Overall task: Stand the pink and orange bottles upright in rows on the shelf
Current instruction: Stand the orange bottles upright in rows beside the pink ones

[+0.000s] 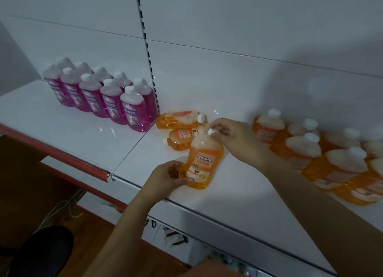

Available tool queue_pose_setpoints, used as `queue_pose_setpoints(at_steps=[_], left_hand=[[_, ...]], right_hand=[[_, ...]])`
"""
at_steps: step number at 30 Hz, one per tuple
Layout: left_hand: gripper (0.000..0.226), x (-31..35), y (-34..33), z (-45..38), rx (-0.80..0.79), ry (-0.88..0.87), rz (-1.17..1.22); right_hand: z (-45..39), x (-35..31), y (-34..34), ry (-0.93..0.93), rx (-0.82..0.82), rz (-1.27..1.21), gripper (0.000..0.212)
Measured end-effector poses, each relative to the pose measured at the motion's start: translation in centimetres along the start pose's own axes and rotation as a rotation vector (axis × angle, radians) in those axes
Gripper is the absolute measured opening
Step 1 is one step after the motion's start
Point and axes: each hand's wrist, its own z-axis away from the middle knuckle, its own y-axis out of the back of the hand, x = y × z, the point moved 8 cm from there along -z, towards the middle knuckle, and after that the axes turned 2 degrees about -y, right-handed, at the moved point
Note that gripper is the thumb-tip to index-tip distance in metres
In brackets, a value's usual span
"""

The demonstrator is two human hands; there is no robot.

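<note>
Now we grip one orange bottle [200, 162]: left hand [167, 178] round its base, right hand [230, 135] pinching its cap [211, 131].

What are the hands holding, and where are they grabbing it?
Both hold one orange bottle. The left hand grips its bottom end, and the right hand pinches the white cap at the top.

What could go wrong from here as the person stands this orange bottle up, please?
1. The held bottle is gripped only at its base by the left hand and at the cap by the right hand; it could slip or tip.
2. Two lying bottles sit just behind it and could get knocked or roll.
3. The right forearm passes close to the standing orange bottles and might topple them.
</note>
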Motion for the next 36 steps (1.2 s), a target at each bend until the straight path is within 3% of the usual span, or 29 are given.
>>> queue_pose_setpoints(at_steps=[6,15,25,33,36], left_hand=[[0.032,2.8,-4.2,-3.3,-0.037,-0.086,-0.05],[0.036,6.2,-11.3,-8.5,-0.092,-0.198,-0.113],[0.032,7.4,-14.8,-10.7,-0.069,-0.264,-0.253],[0.042,7.7,-16.0,-9.6,-0.125,-0.283,-0.257],[0.058,6.6,-15.6,-9.1,-0.076,-0.217,-0.271]], right_hand=[[1.0,-1.0,5.1,0.049,0.008,0.31,0.022],[2.6,0.9,9.7,-0.008,0.044,0.57,0.023],[3.9,3.0,11.4,-0.078,0.116,0.655,0.028],[4.2,3.6,11.0,-0.067,0.132,0.728,0.035],[3.8,1.6,11.0,0.024,0.218,0.726,0.042]])
